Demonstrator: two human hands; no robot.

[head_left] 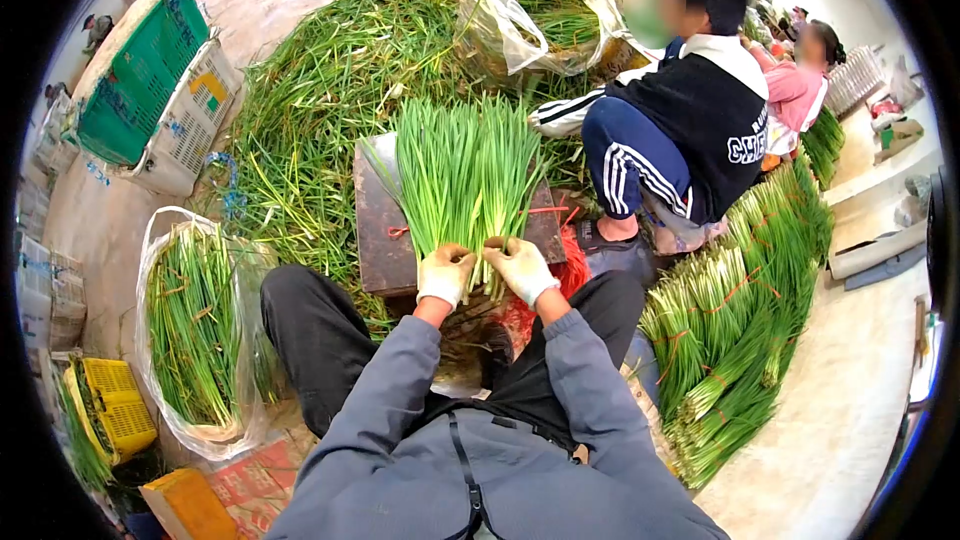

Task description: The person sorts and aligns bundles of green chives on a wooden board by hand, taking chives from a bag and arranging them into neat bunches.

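White-gloved, left hand [446, 273] and right hand [520, 267] both pinched around the lower end of the leafy bundle [465, 175], spread across the brown surface [380, 265]. Probably light, limp-leaved, easily bruised; best held low, by the firmer bases. Hemmed in by bent knees [302, 315], red strands [571, 270], a loose green heap [315, 120] and a crouching co-worker [695, 105].

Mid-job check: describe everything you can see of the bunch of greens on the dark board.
The bunch of greens is a thick sheaf of long, slender, fresh-looking leaves, bright green, with paler lower ends. It lies on the dark board, tips pointing away from the wearer and spreading slightly. The gloved left hand and gloved right hand touch its near end, where some stalk ends show between them. How firmly they hold it isn't clear; no tie is visible around it.
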